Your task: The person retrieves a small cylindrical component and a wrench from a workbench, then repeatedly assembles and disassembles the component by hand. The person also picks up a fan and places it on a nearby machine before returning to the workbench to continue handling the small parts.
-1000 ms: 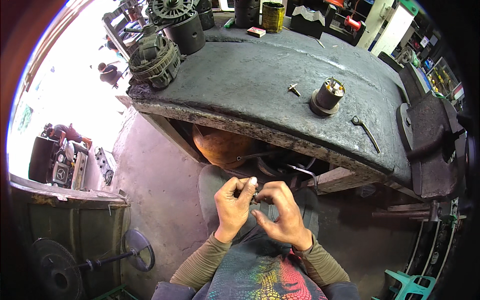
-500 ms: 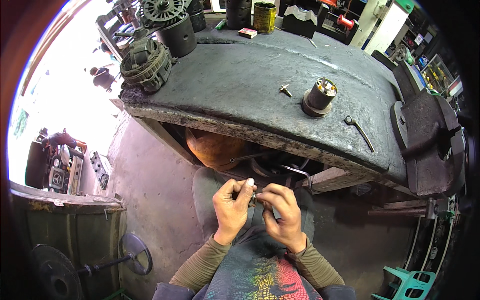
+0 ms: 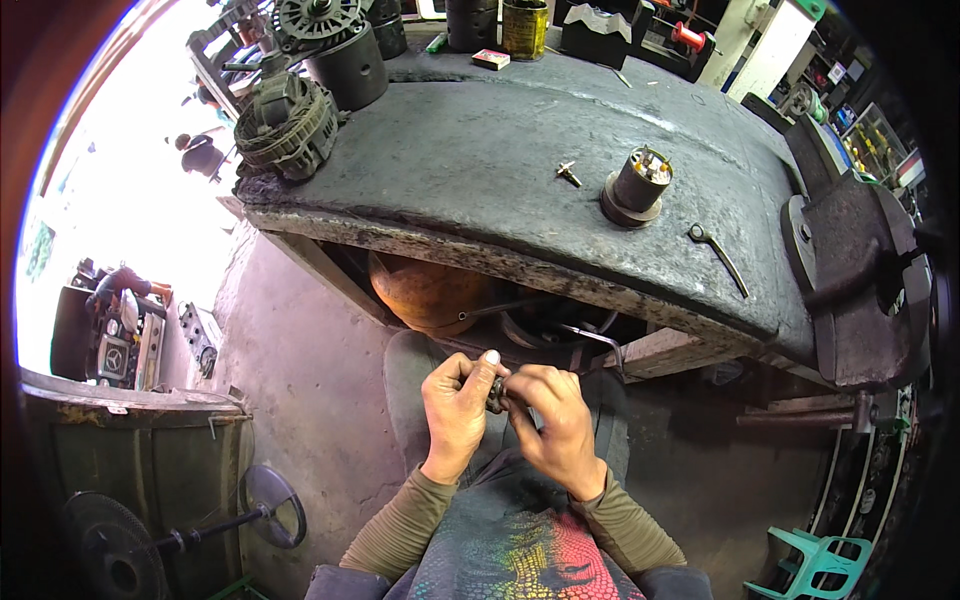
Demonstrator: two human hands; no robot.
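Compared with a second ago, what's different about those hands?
The right hand has drawn closer to the left hand, its thumb rising toward the small metal part. The left hand still pinches that part; the wrench and dark cylinder remain on the bench.

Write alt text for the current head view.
A person's left hand pinches a small dark part, the right hand touching it. Beyond, a dark workbench bears a ring-ended tool, an upright metal cylinder and a yellow can.
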